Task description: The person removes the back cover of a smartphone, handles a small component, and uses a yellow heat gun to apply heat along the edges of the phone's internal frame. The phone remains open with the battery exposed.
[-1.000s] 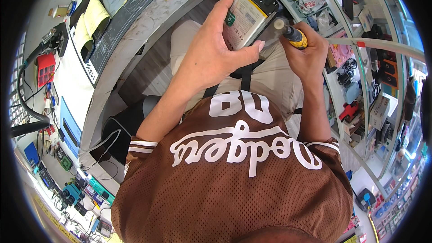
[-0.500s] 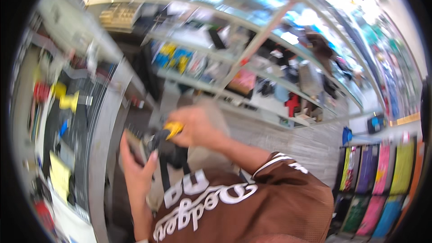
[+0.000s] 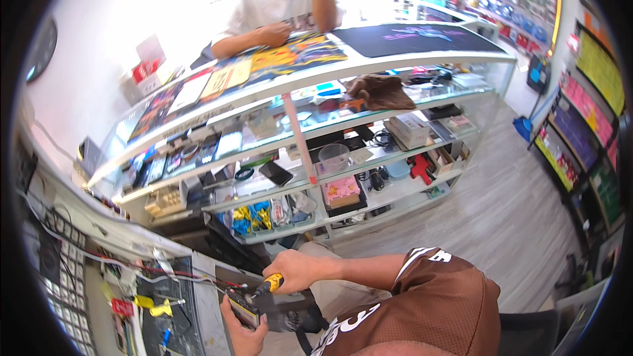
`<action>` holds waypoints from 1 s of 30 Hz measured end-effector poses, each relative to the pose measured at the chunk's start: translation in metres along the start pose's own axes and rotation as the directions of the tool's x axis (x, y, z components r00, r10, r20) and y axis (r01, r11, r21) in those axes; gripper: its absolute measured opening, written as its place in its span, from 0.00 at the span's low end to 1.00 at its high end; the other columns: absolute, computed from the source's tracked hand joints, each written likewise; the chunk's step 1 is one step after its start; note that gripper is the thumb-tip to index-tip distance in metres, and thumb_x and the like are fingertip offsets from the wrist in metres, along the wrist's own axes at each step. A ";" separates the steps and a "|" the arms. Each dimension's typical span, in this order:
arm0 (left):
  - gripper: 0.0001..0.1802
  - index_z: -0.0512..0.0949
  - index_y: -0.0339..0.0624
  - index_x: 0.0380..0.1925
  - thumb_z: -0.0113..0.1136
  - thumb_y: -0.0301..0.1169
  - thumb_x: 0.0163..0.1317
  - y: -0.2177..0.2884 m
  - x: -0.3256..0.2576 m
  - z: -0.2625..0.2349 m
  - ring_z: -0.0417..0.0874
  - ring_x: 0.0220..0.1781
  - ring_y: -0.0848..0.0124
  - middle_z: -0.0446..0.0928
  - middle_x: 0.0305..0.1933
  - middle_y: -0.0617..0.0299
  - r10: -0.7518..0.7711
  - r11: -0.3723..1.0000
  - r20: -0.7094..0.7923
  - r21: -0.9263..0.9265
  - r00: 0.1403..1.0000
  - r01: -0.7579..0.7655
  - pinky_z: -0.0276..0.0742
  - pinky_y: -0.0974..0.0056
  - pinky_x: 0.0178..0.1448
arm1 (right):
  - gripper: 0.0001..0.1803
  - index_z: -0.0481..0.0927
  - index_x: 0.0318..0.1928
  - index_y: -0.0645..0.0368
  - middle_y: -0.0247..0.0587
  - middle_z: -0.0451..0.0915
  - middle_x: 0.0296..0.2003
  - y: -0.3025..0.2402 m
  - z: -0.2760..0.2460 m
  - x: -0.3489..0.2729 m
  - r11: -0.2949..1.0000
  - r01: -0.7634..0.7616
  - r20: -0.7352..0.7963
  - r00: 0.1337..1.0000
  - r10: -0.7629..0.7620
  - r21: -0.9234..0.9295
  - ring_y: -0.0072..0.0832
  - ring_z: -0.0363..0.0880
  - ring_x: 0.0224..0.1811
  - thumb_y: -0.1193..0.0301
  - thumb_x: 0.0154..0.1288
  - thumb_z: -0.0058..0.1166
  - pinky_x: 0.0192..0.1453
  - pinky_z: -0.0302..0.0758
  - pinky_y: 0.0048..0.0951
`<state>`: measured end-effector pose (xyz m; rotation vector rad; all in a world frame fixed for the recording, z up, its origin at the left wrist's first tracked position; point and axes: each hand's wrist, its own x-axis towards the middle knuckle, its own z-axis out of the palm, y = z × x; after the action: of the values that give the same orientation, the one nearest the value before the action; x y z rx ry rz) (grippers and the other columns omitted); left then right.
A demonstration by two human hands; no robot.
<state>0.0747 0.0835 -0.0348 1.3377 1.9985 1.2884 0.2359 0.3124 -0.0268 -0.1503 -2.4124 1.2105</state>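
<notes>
Low in the middle, my left hand (image 3: 244, 337) holds a small dark rectangular device (image 3: 242, 312) with a lighter yellowish strip, its thumb and fingers on opposite edges. My right hand (image 3: 295, 270) is closed round the handle of a yellow-and-black screwdriver (image 3: 271, 283). The tool's end points down at the upper part of the device; whether it touches cannot be made out. Beside my left hand, on the left, lies a dark work mat (image 3: 178, 316) with a yellow tool (image 3: 161, 309) and a small blue tool (image 3: 166, 337) on it.
Ahead stands a glass display counter (image 3: 290, 133) with stocked shelves, a brown cloth (image 3: 379, 92) and a dark mat (image 3: 415, 38). Across it a person (image 3: 283, 13) leans with an arm on the top. A rack of coloured packages (image 3: 580, 112) is at the right.
My view has swung up and to the left, bringing the person behind the counter into sight. Both hands appear lower in the picture, still holding the device and the screwdriver.
</notes>
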 end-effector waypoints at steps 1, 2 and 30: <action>0.53 0.52 0.37 0.78 0.71 0.25 0.55 0.002 0.006 0.000 0.68 0.73 0.59 0.63 0.74 0.49 0.002 0.998 0.022 0.066 1.000 -0.003 0.65 0.57 0.75 | 0.14 0.80 0.28 0.58 0.51 0.79 0.21 0.002 -0.004 -0.004 1.000 -0.004 -0.026 1.000 0.003 -0.023 0.54 0.80 0.27 0.61 0.54 0.66 0.31 0.72 0.48; 0.51 0.54 0.36 0.77 0.73 0.25 0.56 0.007 0.014 0.002 0.70 0.72 0.58 0.67 0.70 0.47 0.002 0.991 0.040 0.131 0.999 -0.007 0.68 0.58 0.73 | 0.14 0.80 0.28 0.58 0.51 0.79 0.21 0.003 -0.010 -0.007 0.999 -0.009 -0.050 0.999 0.007 -0.044 0.54 0.80 0.27 0.61 0.54 0.66 0.31 0.72 0.48; 0.52 0.61 0.41 0.74 0.68 0.25 0.43 0.019 0.010 -0.015 0.72 0.68 0.66 0.71 0.69 0.58 0.161 0.986 0.078 0.026 0.984 -0.163 0.64 0.63 0.73 | 0.12 0.80 0.30 0.62 0.46 0.74 0.20 -0.006 -0.005 -0.004 1.000 -0.030 0.088 0.996 0.029 0.007 0.42 0.71 0.22 0.71 0.49 0.70 0.30 0.70 0.35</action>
<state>0.0686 0.0876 -0.0102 1.5684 1.8994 1.2595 0.2424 0.3116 -0.0204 -0.1329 -2.4878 1.2651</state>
